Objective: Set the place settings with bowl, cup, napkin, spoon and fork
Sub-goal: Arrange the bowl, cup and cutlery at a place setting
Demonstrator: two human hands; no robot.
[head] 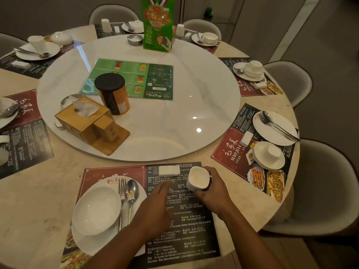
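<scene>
On the nearest placemat (pixel 184 235) a white bowl (pixel 97 209) sits on a white plate (pixel 85 243), with a fork (pixel 122 193) and spoon (pixel 131 193) lying beside the bowl on the plate. A folded white napkin (pixel 169 170) lies at the mat's far edge. My right hand (pixel 213 195) grips a white cup (pixel 198 179), tilted with its mouth toward me, just right of the napkin. My left hand (pixel 155 208) hovers flat over the mat between the plate and the cup, fingers extended and blurred.
A white turntable (pixel 184 123) fills the table's middle, bearing a wooden tissue box (pixel 87 121), an orange canister (pixel 113 94), a green menu card (pixel 157 24) and an ashtray (pixel 135 39). Other place settings ring the table; the right one has an upturned bowl (pixel 269 155). Chairs stand around.
</scene>
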